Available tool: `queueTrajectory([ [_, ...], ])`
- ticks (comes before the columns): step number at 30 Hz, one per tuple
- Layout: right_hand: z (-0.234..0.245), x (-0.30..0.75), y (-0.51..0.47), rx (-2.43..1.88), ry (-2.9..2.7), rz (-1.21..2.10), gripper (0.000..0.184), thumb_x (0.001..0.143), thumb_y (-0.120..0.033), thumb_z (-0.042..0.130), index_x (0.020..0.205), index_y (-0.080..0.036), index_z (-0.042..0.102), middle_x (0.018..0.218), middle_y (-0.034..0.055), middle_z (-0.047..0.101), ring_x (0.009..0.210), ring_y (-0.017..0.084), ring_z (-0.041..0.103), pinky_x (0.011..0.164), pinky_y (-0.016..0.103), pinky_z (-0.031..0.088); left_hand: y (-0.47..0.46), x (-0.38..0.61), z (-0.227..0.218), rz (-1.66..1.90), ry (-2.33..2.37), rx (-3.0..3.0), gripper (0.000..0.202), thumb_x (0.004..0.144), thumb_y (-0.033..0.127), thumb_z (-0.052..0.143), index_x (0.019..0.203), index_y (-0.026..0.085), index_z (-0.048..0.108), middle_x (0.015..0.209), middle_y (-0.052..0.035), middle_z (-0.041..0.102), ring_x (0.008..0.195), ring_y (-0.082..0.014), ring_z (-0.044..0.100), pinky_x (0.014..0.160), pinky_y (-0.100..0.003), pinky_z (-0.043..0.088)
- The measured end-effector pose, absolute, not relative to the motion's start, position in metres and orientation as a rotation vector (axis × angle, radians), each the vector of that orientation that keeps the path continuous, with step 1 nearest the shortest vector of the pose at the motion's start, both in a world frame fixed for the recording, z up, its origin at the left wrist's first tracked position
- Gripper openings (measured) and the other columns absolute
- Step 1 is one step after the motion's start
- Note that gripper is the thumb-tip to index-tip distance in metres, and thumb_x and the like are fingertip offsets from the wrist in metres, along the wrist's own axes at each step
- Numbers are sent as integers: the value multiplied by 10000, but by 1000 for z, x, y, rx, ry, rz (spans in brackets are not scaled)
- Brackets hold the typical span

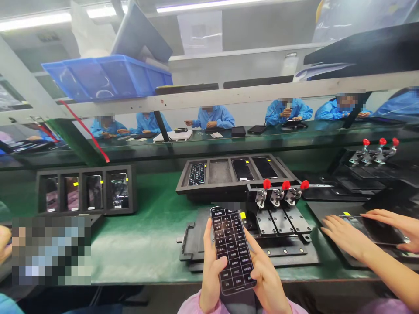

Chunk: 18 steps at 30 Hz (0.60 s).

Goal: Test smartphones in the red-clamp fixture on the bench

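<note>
A smartphone with a grid of menu buttons lit on its dark screen is held upright between my two hands. My left hand grips its left side, the thumb lying over the lower screen. Along the right edge my right hand is wrapped, its thumb at the lower right corner. Just behind the phone stands a black test fixture with several red-knobbed toggle clamps. A yellow tab shows beside the phone's upper right edge.
A foam tray with phones lies behind the fixture, another phone tray to the left. A co-worker's hands work at a phone on the right. A blue bin sits on the overhead shelf. The green bench ends nearby.
</note>
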State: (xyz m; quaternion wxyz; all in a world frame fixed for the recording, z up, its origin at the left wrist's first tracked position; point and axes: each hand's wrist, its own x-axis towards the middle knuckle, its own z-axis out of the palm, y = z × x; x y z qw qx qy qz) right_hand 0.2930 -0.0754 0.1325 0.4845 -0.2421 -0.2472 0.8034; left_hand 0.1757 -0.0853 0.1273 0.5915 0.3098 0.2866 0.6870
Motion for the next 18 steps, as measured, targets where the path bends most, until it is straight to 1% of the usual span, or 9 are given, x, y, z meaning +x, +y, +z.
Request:
queueTrajectory([
  [3,134,292,-75,-607,-624,1967,862,517,-45,459,1343,-277,369,943,-6,651,520,50,395,475,174,326,-86,175,130,1598,659,707,801,759,249,570,1405,347,107,1103,-44,620,838,-207,611,754,-338,492],
  [6,132,291,-73,-631,-681,1977,880,520,-48,477,1354,-294,342,947,-2,645,492,33,350,452,165,295,-86,175,131,1606,670,706,799,755,242,572,1406,339,118,1115,-50,614,808,-196,612,741,-332,499],
  [9,129,291,-72,-648,-744,1983,899,522,-45,489,1363,-311,314,984,2,640,480,25,335,439,159,280,-86,174,130,1607,679,706,803,751,235,571,1407,340,120,1129,-49,611,841,-206,616,758,-339,499],
  [11,127,291,-71,-655,-780,1979,912,520,-47,486,1368,-324,297,1019,0,636,486,30,369,448,161,304,-85,174,128,1602,686,700,806,749,234,570,1408,341,119,1135,-48,613,890,-223,615,784,-353,495],
  [13,126,292,-70,-637,-812,1960,895,520,-80,482,1366,-316,311,1066,3,629,556,65,470,510,188,384,-84,174,127,1603,690,683,812,744,242,570,1410,342,116,1133,-47,620,934,-239,613,817,-374,487],
  [15,124,291,-68,-593,-846,1932,827,547,-149,495,1352,-281,357,1133,22,607,732,138,567,643,252,457,-83,172,125,1644,719,642,805,736,271,567,1410,337,132,1142,-48,622,981,-254,604,854,-395,473],
  [17,119,290,-65,-608,-924,1911,729,625,-240,520,1340,-250,384,1217,51,562,915,204,576,767,324,468,-81,168,123,1734,791,566,751,749,307,544,1403,329,177,1196,-49,596,1051,-258,575,898,-397,451],
  [18,116,289,-64,-652,-1000,1890,695,670,-284,535,1345,-241,377,1259,67,529,970,219,565,797,345,465,-81,165,122,1791,838,521,707,763,323,524,1396,324,210,1234,-46,572,1091,-254,551,919,-387,438],
])
